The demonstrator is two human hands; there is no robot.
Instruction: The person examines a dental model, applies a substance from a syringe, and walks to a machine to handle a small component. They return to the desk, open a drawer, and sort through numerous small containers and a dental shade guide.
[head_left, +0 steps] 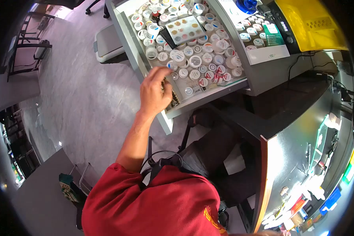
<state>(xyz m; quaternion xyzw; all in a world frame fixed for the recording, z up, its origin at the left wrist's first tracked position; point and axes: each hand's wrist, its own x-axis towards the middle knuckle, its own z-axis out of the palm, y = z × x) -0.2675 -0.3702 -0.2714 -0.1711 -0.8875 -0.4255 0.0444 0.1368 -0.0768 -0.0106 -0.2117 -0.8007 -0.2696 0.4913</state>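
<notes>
My left hand (156, 89) is over the near left corner of an open drawer (208, 99). Its fingers bend to the right, slightly blurred, and the thumb stands apart from them. Beside and partly under the hand is a narrow dark-and-gold patterned strip (174, 98); contact with it cannot be made out. Many small round lidded jars (195, 60) with printed white labels fill the drawer. On top of them lies a pale palette (185, 30) with several coloured round spots, beside a black flat piece (168, 39). Of my right hand, only a blurred sliver of skin shows at the bottom edge.
Right of the drawer, a cabinet top carries more jars (245, 37), a green-and-white card (272, 34), a blue object (246, 5) and a yellow bag (308, 23). A dark bench (277, 173) with tools stands at the right. A grey padded stool (111, 43) is left of the drawer.
</notes>
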